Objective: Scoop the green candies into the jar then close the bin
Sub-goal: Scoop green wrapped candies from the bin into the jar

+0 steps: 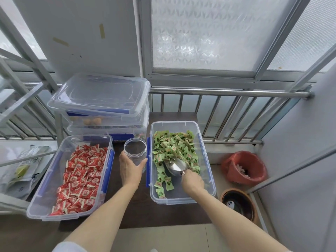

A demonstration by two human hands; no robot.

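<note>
Head view of the scooping stage, early in the task. At centre frame the left hand [130,170] was wrapped around the lower wall of the clear jar [135,149], fingers curled on its near side, holding it upright on the dark table [127,213] between the two open bins. The jar appeared empty; no wrapper could be seen through its wall. Right of centre, the right hand [193,180] was closed around the handle of the metal scoop [176,166], whose bowl lay inside the right-hand bin [209,179], its mouth pushed against the heap of green candies [172,148]. The bowl itself showed bare metal, so the first load had seemingly not yet been lifted. The candies were piled mostly in the far half of the bin, with a few loose pieces near the front. The bin of red candies [81,179], lower left, lay open and apart from both hands. Clear lids [100,95] rested on stacked containers in the upper left. Judged from this, every transfer to the jar and the closing of the bin remained to be done.
</note>
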